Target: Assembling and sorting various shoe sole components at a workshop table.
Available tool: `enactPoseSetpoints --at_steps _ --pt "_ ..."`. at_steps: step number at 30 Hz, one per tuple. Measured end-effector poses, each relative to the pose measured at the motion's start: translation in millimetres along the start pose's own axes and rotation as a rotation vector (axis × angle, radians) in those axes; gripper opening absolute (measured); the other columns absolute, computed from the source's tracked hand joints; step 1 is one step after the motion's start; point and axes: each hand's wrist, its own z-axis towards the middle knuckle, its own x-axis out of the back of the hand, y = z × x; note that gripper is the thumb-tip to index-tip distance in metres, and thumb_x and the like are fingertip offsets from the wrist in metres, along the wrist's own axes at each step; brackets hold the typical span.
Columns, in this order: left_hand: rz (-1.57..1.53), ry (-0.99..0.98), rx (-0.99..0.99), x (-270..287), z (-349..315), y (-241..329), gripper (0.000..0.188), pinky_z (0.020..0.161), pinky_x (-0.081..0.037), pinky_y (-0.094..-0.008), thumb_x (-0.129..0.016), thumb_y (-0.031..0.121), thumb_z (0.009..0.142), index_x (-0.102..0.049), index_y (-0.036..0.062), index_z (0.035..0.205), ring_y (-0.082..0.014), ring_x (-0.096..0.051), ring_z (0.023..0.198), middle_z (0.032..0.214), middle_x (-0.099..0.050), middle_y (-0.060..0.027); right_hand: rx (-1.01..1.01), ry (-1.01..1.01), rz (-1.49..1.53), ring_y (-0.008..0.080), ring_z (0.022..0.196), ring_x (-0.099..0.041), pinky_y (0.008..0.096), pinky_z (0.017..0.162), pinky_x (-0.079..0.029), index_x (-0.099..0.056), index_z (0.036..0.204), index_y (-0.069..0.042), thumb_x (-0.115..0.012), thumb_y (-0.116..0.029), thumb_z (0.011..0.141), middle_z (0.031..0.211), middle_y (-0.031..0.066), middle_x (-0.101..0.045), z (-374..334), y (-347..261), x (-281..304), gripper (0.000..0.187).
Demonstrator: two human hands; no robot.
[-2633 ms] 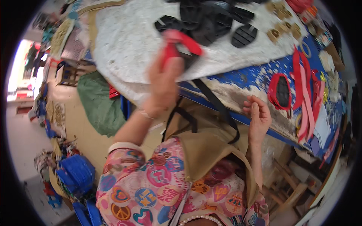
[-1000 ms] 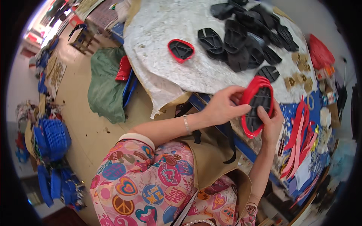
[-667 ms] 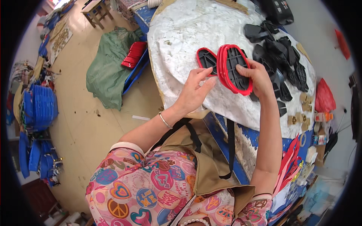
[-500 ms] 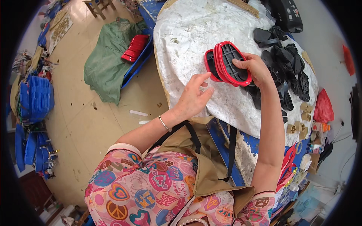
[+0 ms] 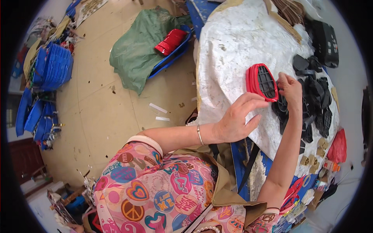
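A stack of red-rimmed oval pieces, the near one with a black gridded face (image 5: 267,83), stands on the white sheet (image 5: 229,54). My left hand (image 5: 239,118) is at the stack's lower end, fingers stretched out and thumb apart. Its fingertips reach the bottom rim; whether they press on it I cannot tell. Just right of the stack is my right hand (image 5: 291,91), apart from it, with fingers bent and drawn together. What these fingers hold, if anything, is hidden. Beyond that hand lies a heap of black plastic parts (image 5: 312,97).
A black case (image 5: 324,42) sits at the far right. Small tan blocks (image 5: 312,163) and a red plastic bag (image 5: 338,147) lie near the right edge. Left of the table, a blue container (image 5: 165,66) holds green cloth (image 5: 136,50) and red pieces (image 5: 171,42). Blue trays (image 5: 56,64) are stacked farther left.
My right hand has let go of the red-rimmed stack and moved to its right. The stack has come down onto the sheet. My left hand has come closer to its lower end. The view has shifted.
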Motion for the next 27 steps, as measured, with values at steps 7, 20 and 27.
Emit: enactPoseSetpoints --at_steps 7,20,27 --pt "-0.187 -0.487 0.136 -32 -26 24 0.027 0.063 -0.047 -0.0304 -0.060 0.004 0.078 -0.058 0.0030 0.104 -0.0227 -0.059 0.072 0.080 -0.059 -0.0111 0.331 0.499 0.184 0.0074 0.064 -0.056 0.0205 0.062 -0.044 -0.060 0.092 -0.002 -0.049 -0.008 0.091 0.068 0.0017 -0.060 -113 68 36 0.012" --pt "-0.212 -1.184 -0.021 -116 -74 41 0.029 0.076 -0.046 -0.0293 -0.041 0.018 0.094 -0.059 0.0014 0.111 -0.0222 -0.060 0.084 0.092 -0.064 -0.0112 -0.409 1.198 -0.705 0.0289 0.088 -0.055 0.0383 0.079 -0.043 -0.063 0.099 -0.005 -0.067 -0.026 0.076 0.095 0.0135 -0.061 -348 269 187 0.031" --pt "-0.200 -1.281 0.300 -134 -77 65 0.030 0.077 -0.046 -0.0265 -0.046 0.019 0.093 -0.055 0.0016 0.116 -0.0124 -0.059 0.087 0.097 -0.064 -0.0090 -0.470 1.100 -0.852 0.0285 0.090 -0.055 0.0397 0.080 -0.043 -0.065 0.088 -0.006 -0.069 -0.027 0.075 0.096 0.0128 -0.061 -308 272 210 0.026"
